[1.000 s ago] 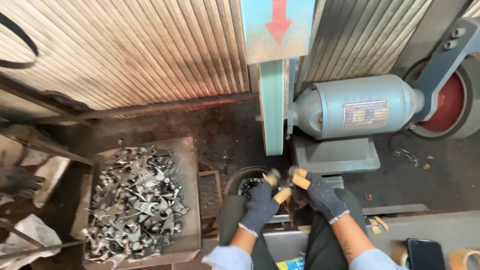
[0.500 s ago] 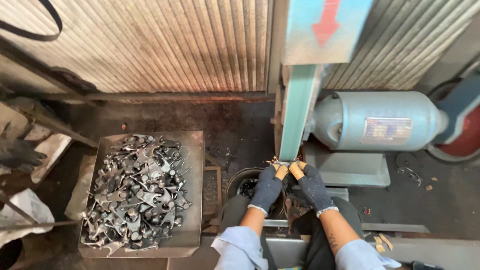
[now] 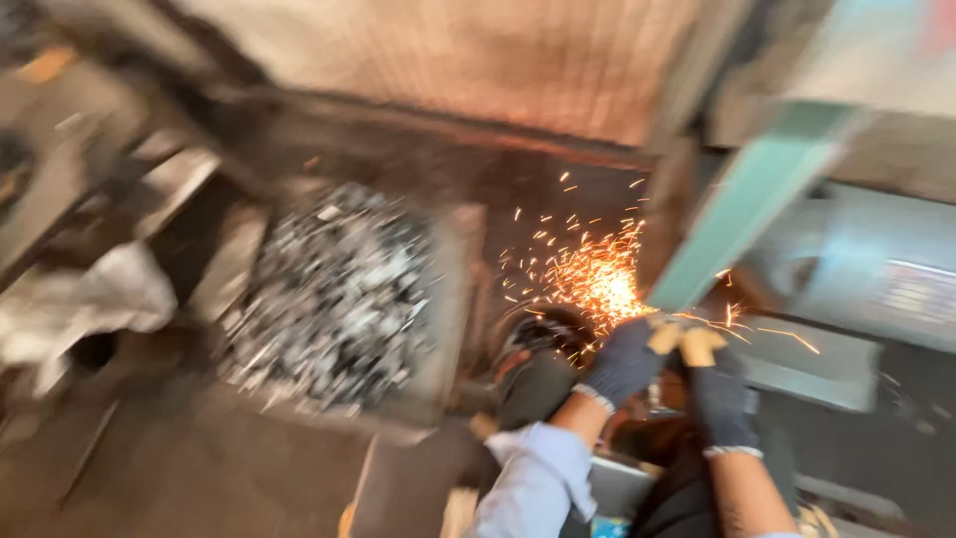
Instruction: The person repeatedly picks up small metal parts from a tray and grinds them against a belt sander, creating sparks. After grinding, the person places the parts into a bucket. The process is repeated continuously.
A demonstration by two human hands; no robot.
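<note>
Corrugated wall behind; both gloved hands' fingers (image 3: 662,337) pinch a small, stiff metal part (image 3: 673,329) by its edges, sparks (image 3: 597,284) just beyond.

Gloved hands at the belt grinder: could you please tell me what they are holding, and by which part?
Both the left hand and the right hand pinch something small against the belt amid sparks; blur hides what it is and where the grip sits.

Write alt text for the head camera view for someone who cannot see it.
Two gloved hands, left hand and right hand, press something small, too blurred to identify, against a green sanding belt, throwing orange sparks leftward. A tray heaped with metal parts sits on the floor left of them. The whole picture is motion-blurred.
</note>
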